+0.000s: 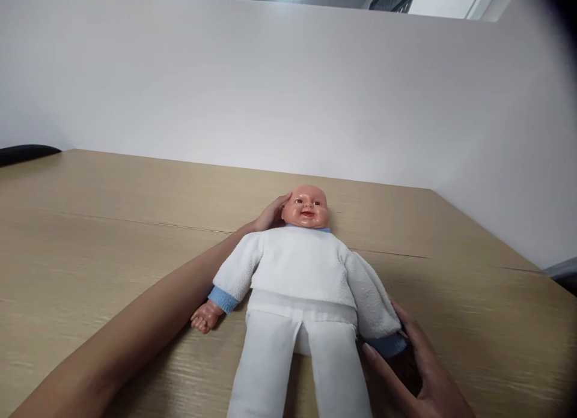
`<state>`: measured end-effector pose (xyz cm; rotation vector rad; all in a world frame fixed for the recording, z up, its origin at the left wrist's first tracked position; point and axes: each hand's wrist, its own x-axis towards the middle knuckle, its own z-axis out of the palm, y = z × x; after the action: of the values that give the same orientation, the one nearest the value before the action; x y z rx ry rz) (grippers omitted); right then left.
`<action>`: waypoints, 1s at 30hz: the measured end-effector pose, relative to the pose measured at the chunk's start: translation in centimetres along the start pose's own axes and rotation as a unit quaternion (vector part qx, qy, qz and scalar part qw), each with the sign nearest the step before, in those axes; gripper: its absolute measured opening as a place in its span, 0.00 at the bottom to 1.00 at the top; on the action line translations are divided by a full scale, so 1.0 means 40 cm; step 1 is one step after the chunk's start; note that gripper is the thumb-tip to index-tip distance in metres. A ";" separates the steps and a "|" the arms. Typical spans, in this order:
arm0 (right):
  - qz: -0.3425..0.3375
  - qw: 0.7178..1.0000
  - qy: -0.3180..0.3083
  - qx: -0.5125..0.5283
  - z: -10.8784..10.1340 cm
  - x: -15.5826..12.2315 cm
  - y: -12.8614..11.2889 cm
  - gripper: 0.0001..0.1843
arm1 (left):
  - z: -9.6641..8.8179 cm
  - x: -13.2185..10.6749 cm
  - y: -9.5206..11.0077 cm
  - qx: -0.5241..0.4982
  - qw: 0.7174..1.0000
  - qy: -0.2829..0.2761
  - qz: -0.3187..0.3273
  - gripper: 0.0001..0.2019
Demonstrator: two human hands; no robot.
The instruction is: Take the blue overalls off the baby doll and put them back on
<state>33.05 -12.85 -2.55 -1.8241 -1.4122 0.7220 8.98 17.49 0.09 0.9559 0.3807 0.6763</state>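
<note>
A baby doll [302, 268] with a bald plastic head lies on its back on the wooden table, legs toward me. It is dressed in a white fleecy top with blue cuffs and collar, and white trousers [265, 358]. My left hand [273, 212] cups the side of the doll's head, its fingers partly hidden behind it. Around the sleeve end at the right is my right hand [419, 364], thumb on the inner side and fingers on the outer side of the blue cuff [390, 346]. The doll's hand on that side is hidden; its other hand [207, 317] shows below its cuff.
The light wooden table [135, 190] stretches out around the doll, with thin seams across it. A white partition [270, 87] rises behind its far edge. Dark objects [27, 154] show at the left edge and at the right edge.
</note>
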 end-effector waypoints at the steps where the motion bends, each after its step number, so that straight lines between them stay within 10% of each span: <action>1: -0.005 1.000 -0.001 0.000 0.000 0.001 0.000 0.41 | 0.001 0.001 -0.002 -0.001 1.000 -0.002 0.001 0.33; 30: -0.038 0.998 0.016 -0.045 0.005 0.004 -0.009 0.40 | -0.008 0.002 -0.018 -0.014 0.999 0.037 0.000 0.29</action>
<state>32.75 -12.59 -2.38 -1.8314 -1.5063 0.5969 9.10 17.46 -0.68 0.9057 0.4359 0.7166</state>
